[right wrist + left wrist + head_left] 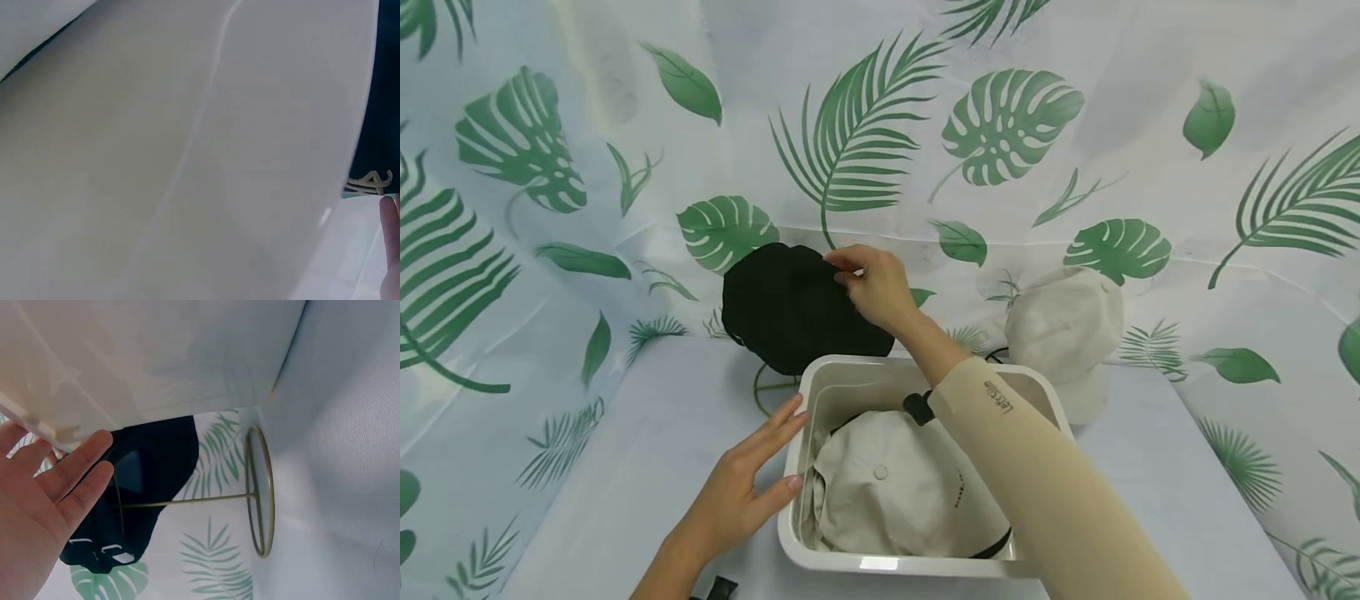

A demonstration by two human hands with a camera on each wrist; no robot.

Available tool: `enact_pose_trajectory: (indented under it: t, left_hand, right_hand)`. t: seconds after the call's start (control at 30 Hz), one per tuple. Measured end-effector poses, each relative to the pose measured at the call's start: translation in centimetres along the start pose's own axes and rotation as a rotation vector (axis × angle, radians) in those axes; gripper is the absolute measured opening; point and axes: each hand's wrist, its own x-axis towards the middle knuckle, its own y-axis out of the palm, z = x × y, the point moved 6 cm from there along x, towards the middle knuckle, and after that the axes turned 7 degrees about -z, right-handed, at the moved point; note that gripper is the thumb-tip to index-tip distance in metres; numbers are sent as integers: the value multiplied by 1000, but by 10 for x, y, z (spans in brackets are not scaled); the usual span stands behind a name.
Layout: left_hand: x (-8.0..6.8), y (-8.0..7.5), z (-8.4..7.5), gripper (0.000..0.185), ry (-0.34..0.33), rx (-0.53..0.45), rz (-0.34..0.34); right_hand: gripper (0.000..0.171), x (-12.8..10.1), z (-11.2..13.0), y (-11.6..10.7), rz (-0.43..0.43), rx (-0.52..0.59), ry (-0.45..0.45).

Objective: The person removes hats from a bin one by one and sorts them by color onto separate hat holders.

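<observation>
A black cap (790, 308) sits on a thin gold wire stand (269, 494) behind the bin. My right hand (880, 287) is at the cap's upper right side and pinches it with curled fingers; the exact contact is partly hidden. Light embroidery on the cap shows in the right wrist view. My left hand (737, 487) rests against the left rim of a white plastic bin (793, 533), its fingers fairly straight. Inside the bin lies a cream cap (880, 492), crown up, with a dark strip at its edge.
Another cream cap (1060, 325) is perched at the back right, brim hanging down, with part of a dark wire base beside it. A white sheet with green leaves (865, 125) hangs behind the table (647, 442). My right sleeve crosses over the bin.
</observation>
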Motion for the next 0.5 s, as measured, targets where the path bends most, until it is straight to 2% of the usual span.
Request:
enact_pose_trajectory:
  t: [0.5]
  left_hand:
    - [0,0,1,67,-9,8,6]
  right_hand:
    - [29,-5,-13,5,46,-54,49]
